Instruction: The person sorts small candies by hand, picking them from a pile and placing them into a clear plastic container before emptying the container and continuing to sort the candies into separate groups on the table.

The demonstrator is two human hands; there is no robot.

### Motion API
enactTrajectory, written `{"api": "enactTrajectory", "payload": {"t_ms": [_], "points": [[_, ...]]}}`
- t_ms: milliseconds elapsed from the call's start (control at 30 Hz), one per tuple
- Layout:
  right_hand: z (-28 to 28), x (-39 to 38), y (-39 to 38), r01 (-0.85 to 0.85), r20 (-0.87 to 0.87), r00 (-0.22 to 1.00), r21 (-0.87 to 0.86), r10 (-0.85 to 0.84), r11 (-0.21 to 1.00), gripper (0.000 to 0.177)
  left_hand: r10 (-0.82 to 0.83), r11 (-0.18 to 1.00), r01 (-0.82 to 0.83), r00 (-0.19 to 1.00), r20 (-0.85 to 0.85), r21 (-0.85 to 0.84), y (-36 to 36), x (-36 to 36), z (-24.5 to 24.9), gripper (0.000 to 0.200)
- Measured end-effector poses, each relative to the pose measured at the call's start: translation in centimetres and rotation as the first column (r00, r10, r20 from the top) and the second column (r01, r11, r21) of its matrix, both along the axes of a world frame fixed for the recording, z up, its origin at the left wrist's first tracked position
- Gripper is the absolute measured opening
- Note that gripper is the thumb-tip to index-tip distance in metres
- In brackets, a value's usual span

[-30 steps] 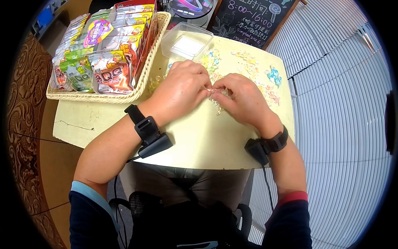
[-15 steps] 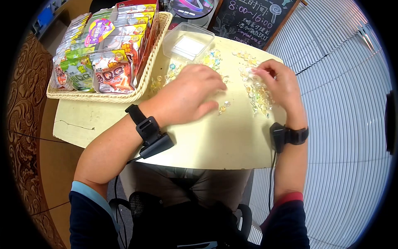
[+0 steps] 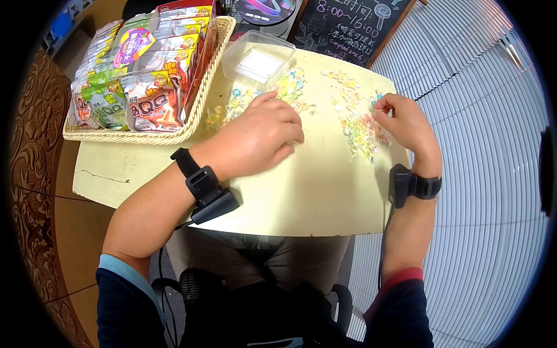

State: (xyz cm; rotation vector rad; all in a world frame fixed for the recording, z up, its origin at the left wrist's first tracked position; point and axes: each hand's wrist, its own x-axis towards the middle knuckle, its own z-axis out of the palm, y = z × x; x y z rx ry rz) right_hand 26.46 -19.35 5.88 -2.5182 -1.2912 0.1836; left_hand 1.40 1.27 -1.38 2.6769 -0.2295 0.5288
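My left hand (image 3: 258, 136) is palm down over the middle of the table, its fingers curled and the thumb drawn in near them. What lies under its palm is hidden. Beside its fingertips spreads a left pile of small translucent beads (image 3: 290, 84), yellow, clear and blue. My right hand (image 3: 409, 124) is at the right edge of the other bead pile (image 3: 362, 133), with thumb and forefinger bent together. Anything between those fingertips is too small to make out. Yellow, green, pink and clear pieces show in that right pile, and a few blue ones lie by the fingertips.
A clear plastic box (image 3: 278, 53) stands behind the left pile. At the left is a wicker basket (image 3: 197, 124) of snack packets (image 3: 154, 107). A chalkboard (image 3: 348, 29) leans at the back, and slatted blinds (image 3: 481, 174) border the table's right side.
My left hand has drawn left and curled more; the few loose beads by its thumb no longer show. My right hand has shifted right and down, and pink and blue beads now show beside it.
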Motion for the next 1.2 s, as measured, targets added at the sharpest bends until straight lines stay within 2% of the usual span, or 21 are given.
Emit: {"api": "enactTrajectory", "payload": {"t_ms": [67,167,200,267,300,367,400,467,533,600,633,700,733,767,800,867,933,1200], "points": [[-0.2,-0.8,0.5,-0.043,-0.023,0.999,0.062,0.045,0.997,0.021,0.019,1.0,-0.019,1.0,0.012,0.007,0.1,0.1,-0.1,0.025],[-1.7,-2.8,2.3,-0.262,0.016,0.963,0.277,0.268,0.925,0.018,0.058,0.998,-0.058,0.998,-0.011,-0.028,-0.1,0.3,0.0,0.03],[-2.3,-3.6,2.8,-0.261,0.014,0.963,0.276,0.268,0.925,0.018,0.057,0.998,-0.058,0.998,-0.013,-0.029,-0.1,0.3,0.0,0.03],[-3.4,-5.2,3.8,-0.424,0.137,0.905,0.361,0.403,0.83,0.017,0.053,0.999,-0.053,0.998,0.037,-0.006,-0.2,0.2,-0.1,0.032],[-3.7,-5.8,4.1,-0.421,0.129,0.906,0.36,0.403,0.832,0.017,0.052,0.999,-0.052,0.998,0.029,-0.011,-0.2,0.2,0.1,0.032],[-4.2,-6.6,4.6,-0.503,0.185,0.863,0.376,0.469,0.778,0.014,0.062,0.997,-0.056,0.99,0.127,-0.051,-0.2,0.2,0.7,0.031],[-4.5,-6.5,4.7,-0.502,0.179,0.864,0.376,0.471,0.779,0.014,0.063,0.997,-0.057,0.991,0.121,-0.055,-0.2,0.2,0.9,0.031],[-5.3,-5.8,5.2,-0.537,0.316,0.843,0.461,0.435,0.706,0.013,0.066,0.996,-0.051,0.973,0.22,-0.07,-0.1,0.1,1.6,0.03],[-5.5,-5.1,5.2,-0.526,0.337,0.849,0.461,0.408,0.715,0.013,0.093,0.994,-0.076,0.966,0.243,-0.076,-0.3,-0.1,2.3,0.027],[-5.7,-4.9,5.2,-0.518,0.355,0.852,0.455,0.386,0.725,0.013,0.126,0.957,-0.033,0.942,0.31,-0.289,-1.0,-0.6,3.4,0.023],[-5.8,-4.9,5.2,-0.523,0.339,0.85,0.455,0.403,0.721,0.014,0.113,0.927,-0.009,0.96,0.256,-0.375,-1.5,-1.3,4.5,0.02],[-5.8,-5.0,4.9,-0.52,0.312,0.853,0.454,0.417,0.724,0.015,-0.111,0.84,0.232,0.958,0.264,-0.491,-1.9,-2.8,7.5,0.023],[-5.5,-5.2,4.8,-0.499,0.289,0.866,0.443,0.408,0.745,0.016,-0.228,0.772,0.356,0.929,0.293,-0.526,-2.0,-3.5,8.9,0.041],[-5.6,-5.4,4.8,-0.479,0.264,0.877,0.432,0.401,0.764,0.017,-0.251,0.682,0.438,0.893,0.375,-0.586,-2.5,-3.8,9.6,0.064],[-5.9,-5.2,5.3,-0.503,0.265,0.864,0.453,0.428,0.736,0.018,-0.256,0.63,0.483,0.868,0.425,-0.608,-2.5,-4.3,10.1,0.064],[-4.8,-5.1,5.2,-0.482,0.267,0.875,0.409,0.404,0.775,0.017,-0.208,0.62,0.494,0.853,0.479,-0.609,-3.0,-5.7,10.6,0.065],[-6.6,-5.9,4.0,-0.499,0.245,0.867,0.426,0.435,0.755,0.017,-0.144,0.613,0.49,0.841,0.522,-0.62,-3.0,-6.9,10.8,0.066],[-6.2,-5.2,4.9,-0.475,0.215,0.879,0.441,0.424,0.762,0.017,0.043,0.709,0.436,0.757,0.652,-0.553,-2.9,-10.6,11.6,0.071]]}}
